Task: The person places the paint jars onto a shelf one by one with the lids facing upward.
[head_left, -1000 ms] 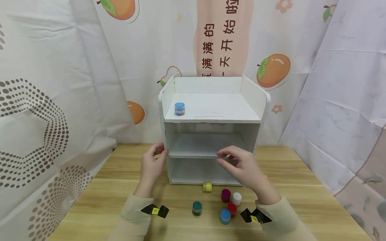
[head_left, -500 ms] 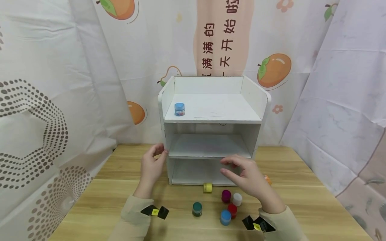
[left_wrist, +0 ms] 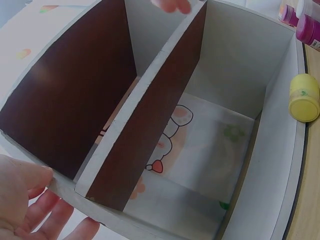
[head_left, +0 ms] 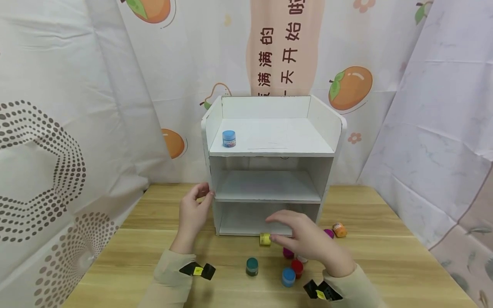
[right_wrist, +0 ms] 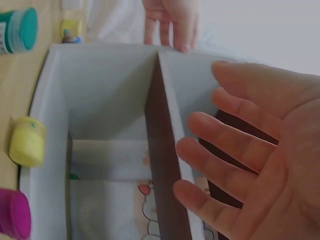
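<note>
A white three-level shelf unit [head_left: 269,171] stands on the wooden table [head_left: 385,252]. A blue jar [head_left: 229,138] sits at the left of its top level. My left hand [head_left: 194,209] rests against the unit's left side wall at the middle shelf, fingers fairly straight. My right hand [head_left: 304,239] hovers flat and holds nothing in front of the bottom compartment, its fingertips just above a yellow jar [head_left: 265,239] lying on its side. In the right wrist view the right hand [right_wrist: 250,150] is spread before the shelf unit [right_wrist: 100,85], with the yellow jar [right_wrist: 26,141] beside it.
Loose jars lie in front of the shelf: teal [head_left: 252,266], blue [head_left: 288,276], red [head_left: 296,267], a magenta one [head_left: 287,253] half under my hand, and purple [head_left: 328,233] and orange [head_left: 339,229] at the right. Printed curtains close in three sides.
My right hand has dropped from the middle shelf's front edge down and left toward the yellow jar, uncovering the purple and orange jars. The left hand has stayed put.
</note>
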`<state>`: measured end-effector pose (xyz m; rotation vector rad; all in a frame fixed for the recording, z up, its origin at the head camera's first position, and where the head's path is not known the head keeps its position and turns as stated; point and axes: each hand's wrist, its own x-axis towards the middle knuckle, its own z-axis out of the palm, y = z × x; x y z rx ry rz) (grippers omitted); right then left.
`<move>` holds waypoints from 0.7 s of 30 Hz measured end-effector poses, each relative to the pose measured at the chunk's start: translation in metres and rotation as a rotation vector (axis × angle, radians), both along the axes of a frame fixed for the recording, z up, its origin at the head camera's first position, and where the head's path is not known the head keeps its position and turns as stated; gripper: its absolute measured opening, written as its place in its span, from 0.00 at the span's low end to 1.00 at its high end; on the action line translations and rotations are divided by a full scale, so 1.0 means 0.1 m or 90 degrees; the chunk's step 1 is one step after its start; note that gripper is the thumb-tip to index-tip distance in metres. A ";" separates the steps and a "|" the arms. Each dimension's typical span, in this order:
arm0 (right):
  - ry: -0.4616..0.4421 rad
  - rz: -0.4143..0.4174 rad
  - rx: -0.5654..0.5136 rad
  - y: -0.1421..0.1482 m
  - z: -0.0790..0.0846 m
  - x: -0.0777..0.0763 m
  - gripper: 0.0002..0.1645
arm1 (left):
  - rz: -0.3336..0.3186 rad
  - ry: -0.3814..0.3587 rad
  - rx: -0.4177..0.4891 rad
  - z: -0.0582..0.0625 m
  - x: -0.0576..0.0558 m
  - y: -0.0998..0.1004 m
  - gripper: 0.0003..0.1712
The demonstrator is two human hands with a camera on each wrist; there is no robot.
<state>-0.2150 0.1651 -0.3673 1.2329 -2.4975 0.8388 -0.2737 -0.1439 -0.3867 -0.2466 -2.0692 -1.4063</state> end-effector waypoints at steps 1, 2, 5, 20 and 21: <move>-0.008 0.007 0.020 -0.03 -0.02 0.01 0.21 | 0.001 0.001 -0.002 0.00 0.00 0.00 0.11; -0.015 0.012 0.040 -0.06 -0.03 0.01 0.22 | 0.001 0.001 -0.002 0.00 0.00 0.00 0.11; -0.028 0.027 0.095 -0.16 -0.09 0.02 0.23 | 0.001 -0.001 0.001 0.00 0.00 0.00 0.11; -0.023 0.080 0.209 -0.51 -0.36 0.01 0.26 | -0.001 -0.004 0.010 0.00 0.00 0.00 0.11; -0.028 0.082 0.219 -0.52 -0.38 0.01 0.26 | 0.000 -0.003 0.008 0.01 -0.01 0.00 0.11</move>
